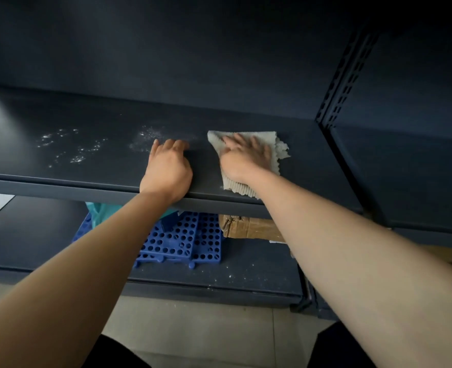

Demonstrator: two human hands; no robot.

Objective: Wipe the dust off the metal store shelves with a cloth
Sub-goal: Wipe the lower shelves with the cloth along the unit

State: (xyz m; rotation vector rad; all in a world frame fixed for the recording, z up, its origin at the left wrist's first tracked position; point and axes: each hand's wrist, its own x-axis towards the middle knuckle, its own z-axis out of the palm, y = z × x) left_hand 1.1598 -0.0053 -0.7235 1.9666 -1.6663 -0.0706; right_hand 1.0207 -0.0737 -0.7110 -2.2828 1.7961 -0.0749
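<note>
Shelves, two in view, dark matte metal: we see an upper shelf (pixel 92 166) at hand level and a lower shelf (pixel 33 235) below it. On the upper one, from the left, there are two patches of white dust: a scattered speckled patch (pixel 68 147) and a denser patch (pixel 147 136) just beside the left hand (pixel 169 168). Two hands, both bare-armed, set apart from each other. That left hand rests on the upper shelf near its front edge, fingers loosely curled, holding nothing. To its right, the right hand (pixel 246 155) lies flat with fingers spread, pressing down on one cloth (pixel 270 140). It is pale grey with a ribbed weave, roughly square, with zigzag-cut edges, rumpled along its right side. Its near corner reaches the shelf's front edge. Further right stands one slotted metal upright (pixel 339 83) with rows of slots.

On the lower shelf, left to right: one teal plastic bag (pixel 100 211); blue perforated plastic mats (pixel 182 240), overlapping, we make out at least two; and one brown taped parcel (pixel 251 227), partly hidden by the right forearm. Fine white specks (pixel 232 274) lie near that shelf's front. Pale floor tiles (pixel 206 328) show below.
</note>
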